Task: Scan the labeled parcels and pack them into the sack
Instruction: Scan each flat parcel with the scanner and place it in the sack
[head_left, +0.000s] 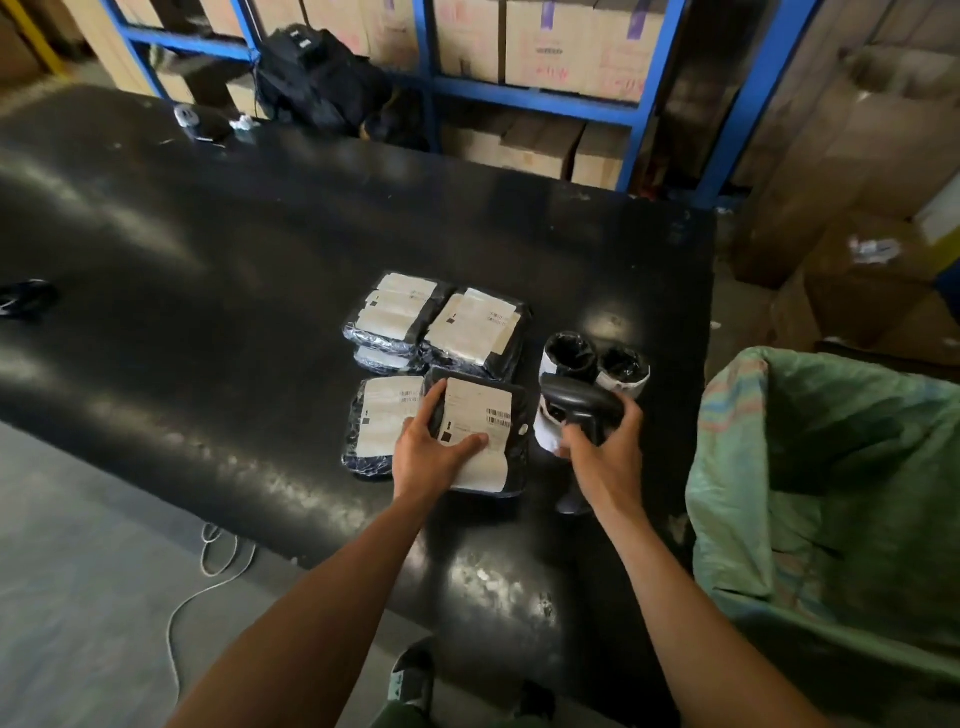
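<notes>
Several black-wrapped parcels with white labels lie on the black table (208, 270). My left hand (428, 449) holds the nearest parcel (485, 415) at its left edge, thumb across the label. Another flat parcel (376, 421) lies just left of it, and two stacks (397, 312) (475, 327) sit behind. My right hand (605, 441) grips the handle of a black barcode scanner (579, 400), its head turned toward the held parcel. Two rolled black parcels (597, 358) stand behind the scanner. The green woven sack (831, 467) stands open at the table's right end.
Blue shelving (540, 98) with cardboard boxes runs behind the table, and a black backpack (322, 78) leans there. More boxes (857, 249) stand on the floor at right. A white cable (208, 582) trails over the grey floor at left. My shoe (413, 675) shows below.
</notes>
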